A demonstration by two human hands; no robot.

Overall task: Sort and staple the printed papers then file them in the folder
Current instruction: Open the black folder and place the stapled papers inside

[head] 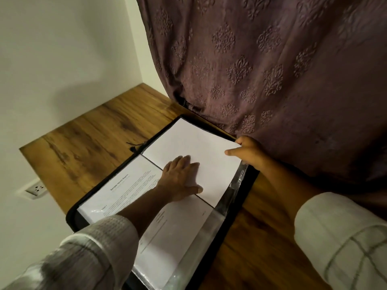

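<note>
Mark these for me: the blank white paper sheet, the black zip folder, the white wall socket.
blank white paper sheet (188, 141): head view, bare upper middle of the page.
black zip folder (251, 178): head view, right-hand black border.
white wall socket (36, 190): head view, centre of the faceplate.

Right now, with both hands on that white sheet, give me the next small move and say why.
Probably slide the white sheet down into the clear sleeve. The right hand pinches its far corner, the left hand presses flat on it, and it lies askew on the open folder.
</note>
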